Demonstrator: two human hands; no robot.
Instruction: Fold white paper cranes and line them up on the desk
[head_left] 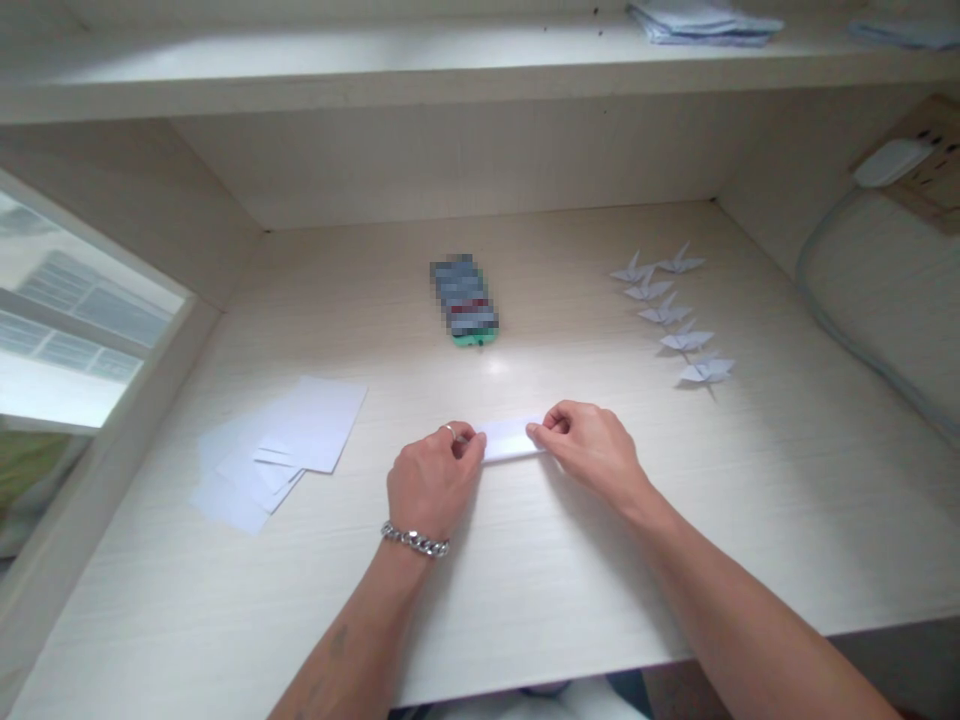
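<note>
A white folded sheet of paper (pixel 513 440) is stretched between my two hands near the middle of the desk. My left hand (pixel 435 478), with a ring and a chain bracelet at the wrist, pinches its left end. At the right end, my right hand (pixel 589 445) grips the paper between thumb and curled fingers. The fingertips partly cover both ends of the sheet. Off to the right stand several folded white paper cranes (pixel 686 340) in a slanting row. Several loose white paper sheets (pixel 322 425) lie fanned out, overlapping, left of my left hand.
A phone (pixel 465 298) with a green edge lies beyond my hands, its screen blurred. Above runs a shelf (pixel 337 85) bearing a stack of papers (pixel 705 24). A white plug (pixel 892 162) sits in the wall socket at right, its cable (pixel 832 330) hanging down. A window is at left.
</note>
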